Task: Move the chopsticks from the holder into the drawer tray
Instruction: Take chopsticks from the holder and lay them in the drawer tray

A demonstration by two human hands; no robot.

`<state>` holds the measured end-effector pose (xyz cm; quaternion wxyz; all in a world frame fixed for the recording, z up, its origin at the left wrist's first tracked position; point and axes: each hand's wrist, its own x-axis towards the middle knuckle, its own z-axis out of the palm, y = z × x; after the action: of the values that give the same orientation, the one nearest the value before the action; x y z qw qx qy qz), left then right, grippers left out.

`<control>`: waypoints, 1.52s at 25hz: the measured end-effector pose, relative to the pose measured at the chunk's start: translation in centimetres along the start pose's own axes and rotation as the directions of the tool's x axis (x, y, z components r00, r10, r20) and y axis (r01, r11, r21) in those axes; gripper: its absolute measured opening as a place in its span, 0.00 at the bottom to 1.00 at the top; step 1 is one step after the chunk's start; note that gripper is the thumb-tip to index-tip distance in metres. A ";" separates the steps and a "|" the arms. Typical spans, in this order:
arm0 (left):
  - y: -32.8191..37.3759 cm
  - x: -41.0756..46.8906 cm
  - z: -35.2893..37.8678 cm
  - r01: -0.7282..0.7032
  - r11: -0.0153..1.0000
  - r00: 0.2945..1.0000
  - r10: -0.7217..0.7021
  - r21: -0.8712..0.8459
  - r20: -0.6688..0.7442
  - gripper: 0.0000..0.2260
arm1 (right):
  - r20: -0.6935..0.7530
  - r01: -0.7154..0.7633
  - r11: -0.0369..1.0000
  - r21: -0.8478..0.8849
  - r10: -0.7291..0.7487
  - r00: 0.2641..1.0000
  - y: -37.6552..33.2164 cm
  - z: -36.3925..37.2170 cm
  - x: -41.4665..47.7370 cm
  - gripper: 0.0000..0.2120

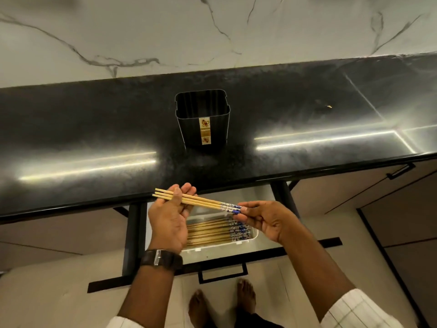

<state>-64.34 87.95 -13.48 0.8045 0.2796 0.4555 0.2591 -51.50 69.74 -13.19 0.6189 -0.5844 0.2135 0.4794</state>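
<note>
A small bundle of wooden chopsticks (201, 200) with blue-and-white ends lies level between my hands, above the open drawer. My left hand (169, 220) cradles their plain tips, thumb laid over them. My right hand (264, 218) pinches the patterned ends. Below, a white tray (253, 239) in the drawer holds several more chopsticks (212, 232) lying side by side, patterned ends to the right. The black holder (203, 119) stands upright on the counter behind, and its inside looks dark with nothing showing.
The black stone counter (94, 138) runs across the view with a marble wall behind. The drawer front with its handle (222, 273) juts toward me, above my bare feet. Closed cabinet doors sit left and right of the drawer.
</note>
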 end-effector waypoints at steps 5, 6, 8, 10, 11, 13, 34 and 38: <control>-5.2 0.2 -1.4 0.216 0.967 0.926 -0.246 -0.134 -0.285 0.15 | -0.176 -0.052 0.948 0.313 0.112 0.978 4.4 1.6 3.1 0.11; -6.2 0.5 -1.6 0.257 0.954 0.899 -0.296 -0.157 -0.324 0.14 | -0.180 -0.061 0.942 0.331 0.127 0.975 5.3 2.1 3.7 0.12; -7.3 1.3 -1.8 0.334 0.928 0.852 -0.372 -0.166 -0.369 0.16 | -0.202 -0.075 0.937 0.342 0.151 0.968 6.0 3.0 4.8 0.12; -7.9 2.3 -2.0 0.389 0.905 0.814 -0.424 -0.171 -0.397 0.18 | -0.234 -0.077 0.929 0.361 0.171 0.957 5.6 3.5 5.5 0.16; -8.1 2.8 -2.0 0.409 0.896 0.798 -0.443 -0.173 -0.408 0.18 | -0.237 -0.092 0.921 0.379 0.193 0.952 5.3 3.7 5.7 0.17; -8.6 3.9 -2.2 0.436 0.883 0.774 -0.467 -0.173 -0.428 0.19 | -0.226 -0.151 0.895 0.420 0.264 0.938 4.8 4.1 6.3 0.18; -9.5 8.2 -2.9 0.587 0.800 0.714 -0.582 -0.121 -0.389 0.19 | -0.359 -0.301 0.920 0.251 0.377 0.853 3.6 4.3 9.7 0.17; -9.0 7.6 -3.0 0.615 0.772 0.695 -0.628 -0.162 -0.350 0.20 | -0.370 -0.336 0.911 0.240 0.406 0.836 3.4 4.3 9.6 0.18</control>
<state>-62.07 87.33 -25.37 0.7432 0.0399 0.6673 0.0290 -51.37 76.57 -21.92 0.5011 -0.5658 0.4875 0.4372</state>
